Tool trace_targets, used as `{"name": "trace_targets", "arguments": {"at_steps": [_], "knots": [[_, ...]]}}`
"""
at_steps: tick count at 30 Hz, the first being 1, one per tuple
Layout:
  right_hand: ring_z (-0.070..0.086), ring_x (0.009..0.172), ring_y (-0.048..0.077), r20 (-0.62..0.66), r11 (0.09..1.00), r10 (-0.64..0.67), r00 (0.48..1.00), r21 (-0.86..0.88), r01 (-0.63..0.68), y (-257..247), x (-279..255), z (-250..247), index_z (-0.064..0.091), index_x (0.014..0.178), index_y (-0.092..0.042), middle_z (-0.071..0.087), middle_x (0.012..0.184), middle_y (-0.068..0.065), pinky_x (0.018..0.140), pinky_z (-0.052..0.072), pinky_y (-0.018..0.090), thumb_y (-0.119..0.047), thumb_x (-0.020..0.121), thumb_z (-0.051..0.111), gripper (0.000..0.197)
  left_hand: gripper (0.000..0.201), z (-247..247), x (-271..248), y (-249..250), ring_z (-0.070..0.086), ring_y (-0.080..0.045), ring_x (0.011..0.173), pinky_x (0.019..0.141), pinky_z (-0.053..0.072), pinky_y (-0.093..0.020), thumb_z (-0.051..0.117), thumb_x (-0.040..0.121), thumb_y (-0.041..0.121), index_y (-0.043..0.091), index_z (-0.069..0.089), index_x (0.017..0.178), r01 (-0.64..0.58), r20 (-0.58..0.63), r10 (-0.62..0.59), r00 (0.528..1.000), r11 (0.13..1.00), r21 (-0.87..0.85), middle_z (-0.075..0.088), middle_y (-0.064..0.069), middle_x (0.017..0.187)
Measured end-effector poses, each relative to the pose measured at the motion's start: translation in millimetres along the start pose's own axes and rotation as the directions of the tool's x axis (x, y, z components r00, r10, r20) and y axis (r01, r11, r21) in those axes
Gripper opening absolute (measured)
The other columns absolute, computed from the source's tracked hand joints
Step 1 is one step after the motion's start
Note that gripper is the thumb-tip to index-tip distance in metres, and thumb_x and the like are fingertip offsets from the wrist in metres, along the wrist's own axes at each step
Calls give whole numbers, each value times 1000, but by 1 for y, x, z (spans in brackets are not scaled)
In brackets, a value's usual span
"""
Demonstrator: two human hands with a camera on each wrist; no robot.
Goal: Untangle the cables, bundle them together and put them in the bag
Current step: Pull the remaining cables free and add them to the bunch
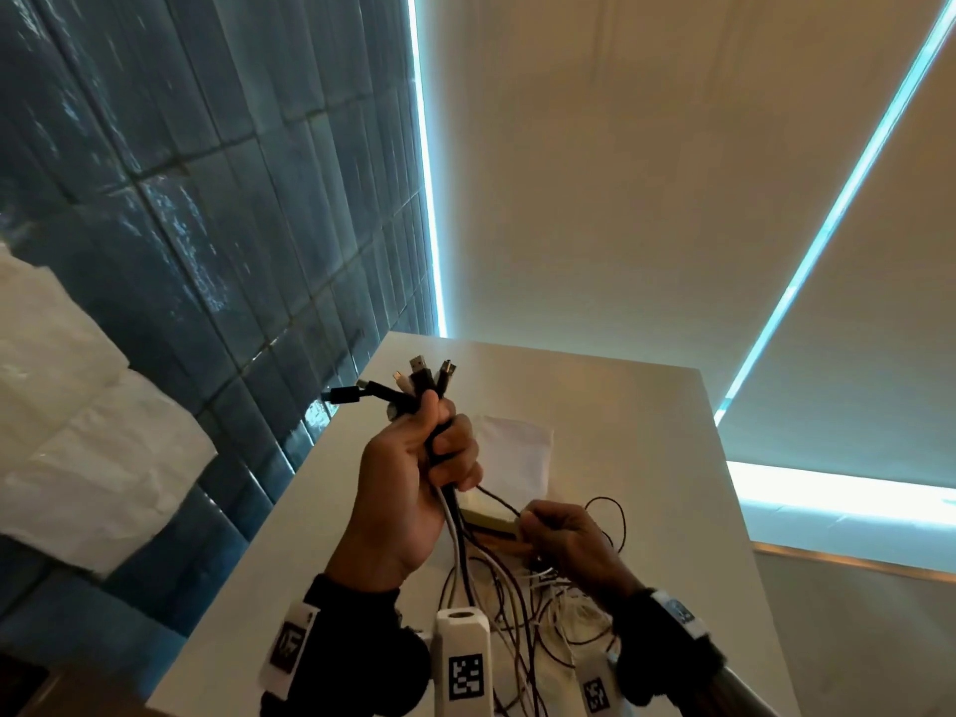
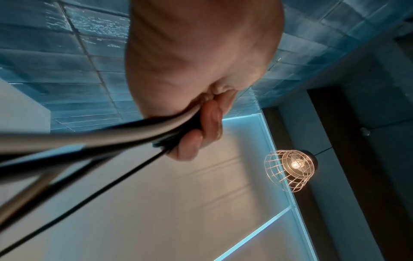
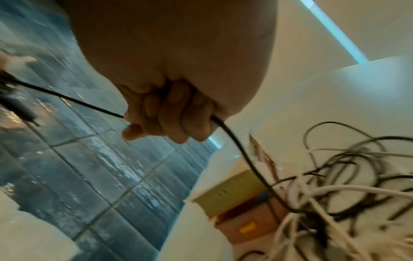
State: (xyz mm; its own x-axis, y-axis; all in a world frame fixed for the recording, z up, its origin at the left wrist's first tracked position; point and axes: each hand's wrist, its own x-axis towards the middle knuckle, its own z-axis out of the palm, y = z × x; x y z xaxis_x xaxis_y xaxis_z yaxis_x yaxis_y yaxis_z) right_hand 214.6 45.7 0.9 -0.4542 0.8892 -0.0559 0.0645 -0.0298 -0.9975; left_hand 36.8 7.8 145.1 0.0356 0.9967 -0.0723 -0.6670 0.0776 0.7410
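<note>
Above the white table [image 1: 621, 406] our left hand [image 1: 408, 489] clamps the cables [image 1: 424, 385] just below their plugs, while our right hand [image 1: 564, 535] closes round one black cable [image 3: 67, 98]. We slide along it, easing it free of the loose tangle [image 1: 538, 613] without yanking.

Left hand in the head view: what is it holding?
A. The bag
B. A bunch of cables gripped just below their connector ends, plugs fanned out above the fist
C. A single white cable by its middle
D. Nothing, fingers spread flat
B: the left hand is fisted around several black and white cables, with their plugs sticking out above it, while the right hand grips one thin dark cable.
</note>
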Motion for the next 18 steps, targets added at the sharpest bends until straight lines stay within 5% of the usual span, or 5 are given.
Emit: {"name": "trace_targets", "arguments": {"at_steps": [5, 10, 14, 18], "knots": [[46, 61, 19, -80, 995, 11, 997, -97, -19, 32, 6, -6, 59, 68, -21, 49, 65, 5, 58, 40, 31, -24, 95, 54, 28, 27, 2, 0, 0, 22, -8, 43, 45, 25, -24, 38, 96, 28, 15, 42, 72, 2, 5, -2, 1000, 1000, 21, 28, 4, 57], [51, 58, 17, -170, 985, 46, 984, -158, -73, 52, 8, -7, 60, 69, -10, 55, 62, 4, 59, 43, 30, -11, 99, 49, 32, 29, 6, 2, 1, 22, -9, 45, 47, 25, -25, 37, 98, 27, 15, 43, 72, -32, -8, 33, 999, 998, 56, 30, 3, 58], [48, 44, -1, -260, 973, 97, 961, -177, -146, 47, 4, -6, 58, 62, -9, 52, 44, -11, 49, 39, 13, -4, 97, 48, 37, 27, 4, 0, 5, 22, -9, 46, 47, 25, -26, 40, 96, 27, 15, 43, 72, -45, -18, 46, 999, 997, 67, 31, 3, 57], [35, 42, 11, -381, 989, 121, 917, -33, -144, 20, 11, -13, 65, 67, -7, 39, 44, -9, 39, 28, 20, -12, 95, 54, 30, 27, -3, 4, 5, 29, -11, 45, 46, 28, -25, 38, 98, 25, 13, 42, 74, -59, -92, 69, 993, 992, 113, 37, 0, 58]]}}
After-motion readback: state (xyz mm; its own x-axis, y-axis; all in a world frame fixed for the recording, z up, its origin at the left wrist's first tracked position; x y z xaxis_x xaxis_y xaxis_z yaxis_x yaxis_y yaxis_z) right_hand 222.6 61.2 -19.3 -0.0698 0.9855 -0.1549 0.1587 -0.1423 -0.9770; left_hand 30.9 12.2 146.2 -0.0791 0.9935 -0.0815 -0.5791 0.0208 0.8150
